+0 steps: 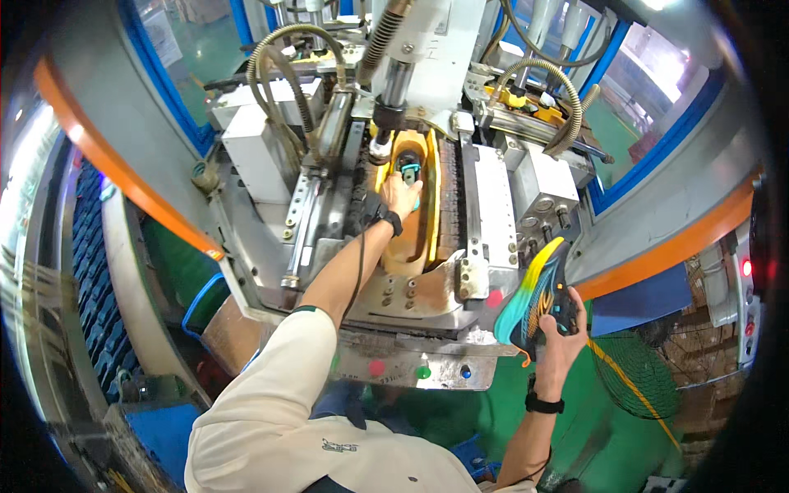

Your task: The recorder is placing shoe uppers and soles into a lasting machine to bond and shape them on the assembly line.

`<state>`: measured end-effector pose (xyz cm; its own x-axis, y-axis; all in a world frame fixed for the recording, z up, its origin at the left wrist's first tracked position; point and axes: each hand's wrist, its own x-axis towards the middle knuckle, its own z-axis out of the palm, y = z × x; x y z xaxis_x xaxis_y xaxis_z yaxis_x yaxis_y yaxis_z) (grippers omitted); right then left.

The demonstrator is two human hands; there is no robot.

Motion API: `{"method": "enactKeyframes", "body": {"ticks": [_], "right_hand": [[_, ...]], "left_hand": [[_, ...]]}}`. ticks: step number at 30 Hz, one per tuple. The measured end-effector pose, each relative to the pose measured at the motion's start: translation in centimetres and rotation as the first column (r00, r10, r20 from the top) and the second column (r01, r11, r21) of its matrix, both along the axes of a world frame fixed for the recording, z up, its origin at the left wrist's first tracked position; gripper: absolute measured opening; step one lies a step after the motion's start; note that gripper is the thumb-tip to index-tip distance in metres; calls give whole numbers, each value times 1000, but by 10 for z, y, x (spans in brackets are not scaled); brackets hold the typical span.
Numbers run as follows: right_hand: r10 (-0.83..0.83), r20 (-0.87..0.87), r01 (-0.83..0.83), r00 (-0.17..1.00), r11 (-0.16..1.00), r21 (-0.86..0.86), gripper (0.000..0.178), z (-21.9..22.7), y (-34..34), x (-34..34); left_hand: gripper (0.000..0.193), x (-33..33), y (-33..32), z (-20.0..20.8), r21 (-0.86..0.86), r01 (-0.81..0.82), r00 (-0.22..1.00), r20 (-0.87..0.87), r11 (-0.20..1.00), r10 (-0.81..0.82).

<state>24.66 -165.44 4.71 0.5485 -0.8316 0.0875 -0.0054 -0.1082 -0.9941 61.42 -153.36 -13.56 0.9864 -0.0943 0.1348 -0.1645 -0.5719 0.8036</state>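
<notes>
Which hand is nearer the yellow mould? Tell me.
Left: the left hand is over the mould; the right hand is off to its right, holding a shoe.

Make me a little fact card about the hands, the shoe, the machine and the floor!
Left hand: over a yellow trough, at a small teal-and-dark piece; whether it grips the piece is unclear
Right hand: holding a shoe
Shoe colours: yellow, teal, dark and orange
Machine: metal, with ribbed hoses
Floor: green, with a yellow line
</notes>
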Motion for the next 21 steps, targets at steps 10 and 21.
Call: {"method": "enactKeyframes", "body": {"ticks": [10,21], "right_hand": [[215,-523,-483,825,750,-453,42,65,-35,242],[-88,-737,-512,670,664,-545,47,-138,121,446]], "left_hand": [[18,-42,133,90,-817,-232,785,-478,528,-394],[26,-296,433,254,-606,-520,822,-547,602,160]]}}
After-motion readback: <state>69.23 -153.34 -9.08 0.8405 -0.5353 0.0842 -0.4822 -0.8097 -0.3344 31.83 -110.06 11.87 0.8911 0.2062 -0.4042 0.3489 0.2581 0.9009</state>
